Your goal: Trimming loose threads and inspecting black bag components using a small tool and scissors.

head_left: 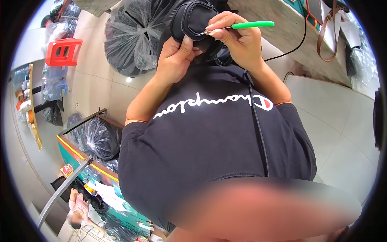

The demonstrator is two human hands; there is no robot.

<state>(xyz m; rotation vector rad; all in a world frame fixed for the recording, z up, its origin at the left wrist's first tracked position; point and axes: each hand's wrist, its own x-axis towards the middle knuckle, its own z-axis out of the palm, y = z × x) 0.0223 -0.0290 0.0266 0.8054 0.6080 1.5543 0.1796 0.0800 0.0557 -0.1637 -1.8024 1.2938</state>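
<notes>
A black padded piece [196, 18] with raised, curved piping is held up at the top of the head view, above my lap. My left hand [177, 58] pinches its lower edge, thumb on top and fingers curled beneath. In my right hand [242, 40] is a slim green-handled tool [253, 25], gripped like a pen. Its thin metal tip meets the right side of the piping; the exact kind of tool is not clear. More black material hangs below the piece, partly hidden behind my hands.
A clear plastic bag [135, 40] of dark things lies on the floor to the left. Beyond it is a red plastic stool [63, 52]. At right, a brown strap [329, 44] hangs by a grey table [278, 24]. Another person [79, 205] is at lower left near a cluttered bench.
</notes>
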